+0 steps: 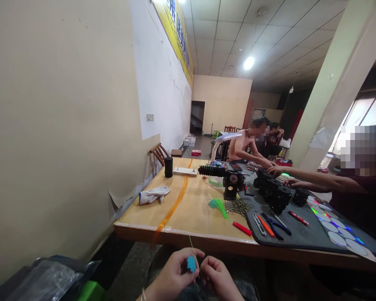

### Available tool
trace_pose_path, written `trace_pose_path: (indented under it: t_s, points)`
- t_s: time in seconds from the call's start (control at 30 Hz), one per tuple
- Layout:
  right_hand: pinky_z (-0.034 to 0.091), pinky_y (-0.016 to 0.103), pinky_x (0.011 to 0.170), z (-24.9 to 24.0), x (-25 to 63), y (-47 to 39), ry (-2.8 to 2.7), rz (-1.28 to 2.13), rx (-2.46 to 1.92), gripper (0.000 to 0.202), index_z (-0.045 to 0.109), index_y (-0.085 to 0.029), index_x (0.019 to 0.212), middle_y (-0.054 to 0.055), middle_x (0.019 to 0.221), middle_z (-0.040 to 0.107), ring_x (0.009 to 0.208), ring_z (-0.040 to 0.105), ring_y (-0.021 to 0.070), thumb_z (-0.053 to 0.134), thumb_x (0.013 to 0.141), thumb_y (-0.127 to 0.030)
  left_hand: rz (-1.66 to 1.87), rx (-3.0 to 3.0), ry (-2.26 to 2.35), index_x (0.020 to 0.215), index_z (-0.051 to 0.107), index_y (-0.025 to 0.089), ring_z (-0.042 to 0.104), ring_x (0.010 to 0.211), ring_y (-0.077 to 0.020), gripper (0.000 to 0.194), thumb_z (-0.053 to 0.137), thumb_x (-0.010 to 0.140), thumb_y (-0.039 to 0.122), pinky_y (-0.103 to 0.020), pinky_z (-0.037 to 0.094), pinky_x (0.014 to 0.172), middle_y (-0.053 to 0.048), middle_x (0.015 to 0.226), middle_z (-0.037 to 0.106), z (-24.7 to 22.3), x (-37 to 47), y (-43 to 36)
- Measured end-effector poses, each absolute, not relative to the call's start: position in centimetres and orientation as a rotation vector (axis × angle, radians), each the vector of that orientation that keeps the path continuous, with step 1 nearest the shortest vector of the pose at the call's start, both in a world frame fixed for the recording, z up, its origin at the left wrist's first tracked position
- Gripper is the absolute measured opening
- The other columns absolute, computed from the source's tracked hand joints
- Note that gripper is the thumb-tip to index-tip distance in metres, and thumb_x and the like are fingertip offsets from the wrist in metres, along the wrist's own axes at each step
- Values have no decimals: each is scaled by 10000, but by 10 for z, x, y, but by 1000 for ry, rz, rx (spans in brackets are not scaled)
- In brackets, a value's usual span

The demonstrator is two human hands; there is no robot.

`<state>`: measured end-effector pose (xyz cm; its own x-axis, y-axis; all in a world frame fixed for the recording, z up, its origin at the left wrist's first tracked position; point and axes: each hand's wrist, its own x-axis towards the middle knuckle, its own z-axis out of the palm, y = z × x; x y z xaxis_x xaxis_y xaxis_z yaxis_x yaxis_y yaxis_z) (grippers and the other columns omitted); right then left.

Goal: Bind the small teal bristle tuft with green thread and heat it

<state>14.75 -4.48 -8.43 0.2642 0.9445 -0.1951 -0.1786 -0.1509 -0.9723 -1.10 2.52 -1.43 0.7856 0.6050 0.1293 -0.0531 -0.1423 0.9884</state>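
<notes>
My left hand is closed around a small bright blue piece whose exact kind I cannot make out. A thin, pale green strand runs up past its fingertips toward the table edge. Close beside it, my right hand has its fingers pinched together near the strand's lower end; what they hold is hidden. Both hands are low in the view, in front of the table and above my lap.
On the wooden table are a white glove, a black clamp device, green strands, small metal parts and a red marker. Pliers lie on a dark mat. People work at the right.
</notes>
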Motion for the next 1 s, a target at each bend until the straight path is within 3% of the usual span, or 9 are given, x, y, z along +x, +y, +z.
trace_pose_path:
  t_s: [0.13, 0.37, 0.5, 0.6, 0.7, 0.8, 1.0]
  points:
    - [194, 207, 408, -73, 158, -53, -846, 1121, -1357, 220, 456, -216, 558, -96, 394, 443, 361, 322, 49, 611, 604, -365, 541, 2066, 354, 926, 756, 202, 657, 857, -217, 353, 560, 680, 41, -260, 456, 764, -69, 934, 752, -2, -1, 37]
    - [139, 214, 387, -41, 162, -64, -826, 1181, -1384, 146, 496, -203, 558, -88, 381, 435, 336, 285, 43, 562, 619, -317, 517, 2147, 299, 731, 705, 171, 549, 676, -150, 230, 540, 655, 30, -229, 397, 646, -25, 717, 659, -4, 7, 39]
    - [94, 205, 390, -22, 168, -63, -690, 1246, -1217, 231, 492, -194, 572, -91, 397, 431, 345, 231, 26, 650, 636, -349, 583, 1810, 431, 693, 644, 146, 497, 654, -137, 51, 630, 721, 186, -238, 384, 637, -12, 661, 589, -14, 12, 41]
    - [113, 179, 399, -21, 178, -57, -488, 1257, -1020, 357, 489, -192, 620, -108, 427, 413, 369, 244, 18, 765, 600, -416, 626, 1502, 505, 663, 615, 139, 450, 588, -109, 272, 730, 682, 385, -226, 358, 579, 15, 601, 535, -22, 19, 42]
    - [140, 154, 396, -30, 188, -49, -317, 1209, -940, 432, 515, -174, 637, -105, 463, 436, 388, 293, 9, 845, 551, -441, 591, 1210, 653, 676, 628, 141, 351, 479, -68, 409, 792, 573, 500, -192, 191, 439, 51, 510, 476, -30, 28, 41]
    - [143, 138, 374, -42, 193, -40, -190, 1221, -887, 474, 534, -162, 617, -109, 447, 445, 371, 295, -2, 898, 480, -434, 528, 981, 707, 694, 631, 145, 234, 415, -34, 455, 818, 513, 518, -199, 44, 415, 74, 454, 442, -36, 33, 42]
    - [133, 96, 345, -56, 210, -36, 15, 1335, -633, 457, 539, -153, 595, -141, 414, 398, 338, 287, -27, 946, 424, -268, 474, 815, 711, 703, 610, 153, 159, 377, -1, 485, 839, 495, 527, -182, 14, 394, 89, 444, 442, -44, 36, 52]
